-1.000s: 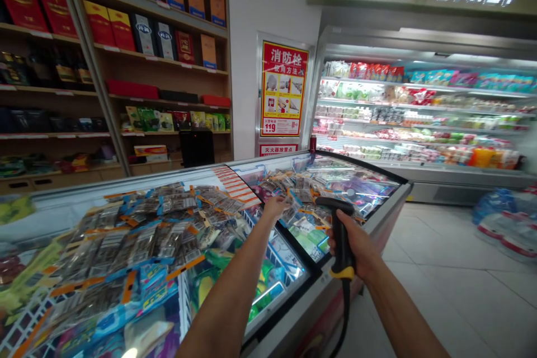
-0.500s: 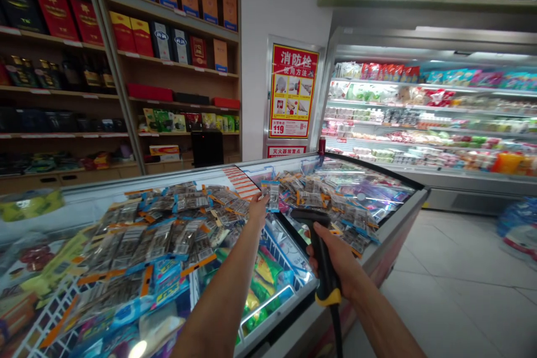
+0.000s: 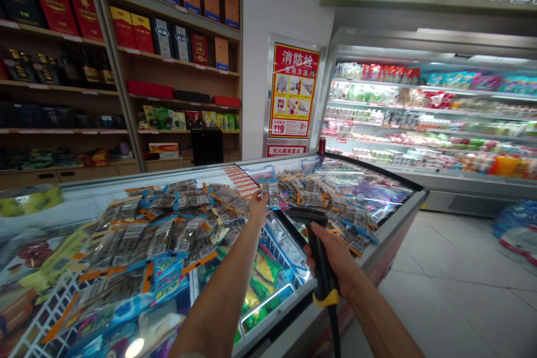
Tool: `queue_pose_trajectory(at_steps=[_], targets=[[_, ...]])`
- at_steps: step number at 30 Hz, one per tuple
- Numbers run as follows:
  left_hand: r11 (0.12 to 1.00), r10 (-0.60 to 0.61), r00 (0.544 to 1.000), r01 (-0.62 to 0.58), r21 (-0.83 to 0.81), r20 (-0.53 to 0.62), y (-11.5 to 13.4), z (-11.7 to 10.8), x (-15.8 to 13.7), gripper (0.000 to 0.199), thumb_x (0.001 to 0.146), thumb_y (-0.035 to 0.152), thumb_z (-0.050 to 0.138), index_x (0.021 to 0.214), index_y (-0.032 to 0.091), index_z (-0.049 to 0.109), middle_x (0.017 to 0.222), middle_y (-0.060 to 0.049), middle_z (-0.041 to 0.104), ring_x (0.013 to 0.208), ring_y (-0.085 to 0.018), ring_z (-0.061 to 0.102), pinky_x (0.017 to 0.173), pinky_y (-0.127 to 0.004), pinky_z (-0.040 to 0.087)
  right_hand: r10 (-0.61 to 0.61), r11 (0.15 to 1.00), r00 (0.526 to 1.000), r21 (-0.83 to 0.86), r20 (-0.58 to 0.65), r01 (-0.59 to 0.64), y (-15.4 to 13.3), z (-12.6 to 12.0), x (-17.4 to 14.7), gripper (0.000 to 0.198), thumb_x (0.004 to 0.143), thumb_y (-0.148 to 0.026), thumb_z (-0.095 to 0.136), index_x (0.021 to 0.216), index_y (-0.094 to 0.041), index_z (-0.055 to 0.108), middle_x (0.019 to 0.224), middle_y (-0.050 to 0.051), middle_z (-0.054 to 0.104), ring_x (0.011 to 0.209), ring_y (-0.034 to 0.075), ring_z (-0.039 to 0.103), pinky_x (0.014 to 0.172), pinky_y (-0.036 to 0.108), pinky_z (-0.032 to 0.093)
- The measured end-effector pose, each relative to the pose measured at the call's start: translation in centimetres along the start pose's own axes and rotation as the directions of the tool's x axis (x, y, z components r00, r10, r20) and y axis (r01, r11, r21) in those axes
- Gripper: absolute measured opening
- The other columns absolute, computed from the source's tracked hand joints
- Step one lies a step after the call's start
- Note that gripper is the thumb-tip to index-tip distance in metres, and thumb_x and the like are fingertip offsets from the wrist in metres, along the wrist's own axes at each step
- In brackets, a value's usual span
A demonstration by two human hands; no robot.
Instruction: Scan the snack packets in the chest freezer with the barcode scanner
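Observation:
My left hand (image 3: 257,205) reaches over the freezer and pinches the edge of a small clear snack packet (image 3: 272,194) with blue trim. My right hand (image 3: 329,254) is wrapped round the handle of a black and yellow barcode scanner (image 3: 321,268), its head pointing left, just below the packet. A cable runs down from the scanner's grip. To the left of my left arm, many similar packets (image 3: 163,235) with orange and blue edges lie heaped on the freezer's contents. Another heap of packets (image 3: 312,193) lies on the right, beyond the scanner.
The chest freezer (image 3: 403,207) holds a white wire basket (image 3: 289,292) with green bags. Behind stand shelves (image 3: 180,61) of boxed goods and a red fire-hydrant notice (image 3: 295,89). A lit chiller (image 3: 440,103) lines the right. Wrapped bottles (image 3: 518,229) stand on the tiled floor.
The packet in my left hand has shifted very slightly left and up, with its face a little more visible. The scanner has moved a touch to the left. Both holds are unchanged.

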State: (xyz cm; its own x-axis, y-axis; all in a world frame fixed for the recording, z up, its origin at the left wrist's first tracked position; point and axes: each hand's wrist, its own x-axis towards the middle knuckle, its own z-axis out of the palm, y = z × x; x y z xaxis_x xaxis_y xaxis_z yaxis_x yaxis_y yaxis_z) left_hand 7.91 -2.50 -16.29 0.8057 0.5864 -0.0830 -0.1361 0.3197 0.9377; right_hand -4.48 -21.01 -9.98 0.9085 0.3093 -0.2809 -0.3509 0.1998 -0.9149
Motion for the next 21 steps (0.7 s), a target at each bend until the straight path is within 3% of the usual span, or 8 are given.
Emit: queue_pose_trajectory(at_steps=[15, 18, 21], targets=[[0.997, 0.046, 0.999, -0.047, 0.068, 0.01, -0.6, 0.0, 0.8, 0.026, 0.067, 0.032, 0.055, 0.09, 0.023, 0.049, 0.076, 0.001, 0.056, 0.059, -0.008, 0.054, 0.052, -0.021, 0.042, -0.004, 1.0, 1.0, -0.027, 0.007, 0.004, -0.2, 0.1, -0.4, 0.027, 0.072, -0.044, 0.051, 0.073, -0.017, 0.05, 0.043, -0.005, 0.049, 0.029, 0.008, 0.044, 0.026, 0.017, 0.033], [0.963, 0.176, 0.984, -0.164, 0.212, -0.04, -0.1, -0.7, 1.2, 0.022, 0.066, 0.029, 0.056, 0.085, 0.02, 0.052, 0.071, 0.0, 0.057, 0.06, -0.011, 0.055, 0.056, -0.023, 0.042, -0.048, 0.998, 0.998, -0.042, -0.038, 0.046, -0.5, -0.5, 0.2, 0.025, 0.073, -0.043, 0.051, 0.074, -0.018, 0.05, 0.043, -0.005, 0.05, 0.03, 0.008, 0.044, 0.027, 0.018, 0.034], [0.826, 0.347, 0.934, -0.259, 0.5, -0.089, 1.5, -1.9, 1.5, 0.02, 0.066, 0.025, 0.056, 0.084, 0.019, 0.053, 0.074, -0.004, 0.059, 0.07, -0.018, 0.057, 0.064, -0.029, 0.041, -0.087, 0.995, 0.992, -0.058, -0.092, 0.081, -0.9, -1.4, 1.1, 0.025, 0.072, -0.043, 0.052, 0.075, -0.018, 0.05, 0.043, -0.005, 0.05, 0.03, 0.008, 0.044, 0.027, 0.019, 0.036]])
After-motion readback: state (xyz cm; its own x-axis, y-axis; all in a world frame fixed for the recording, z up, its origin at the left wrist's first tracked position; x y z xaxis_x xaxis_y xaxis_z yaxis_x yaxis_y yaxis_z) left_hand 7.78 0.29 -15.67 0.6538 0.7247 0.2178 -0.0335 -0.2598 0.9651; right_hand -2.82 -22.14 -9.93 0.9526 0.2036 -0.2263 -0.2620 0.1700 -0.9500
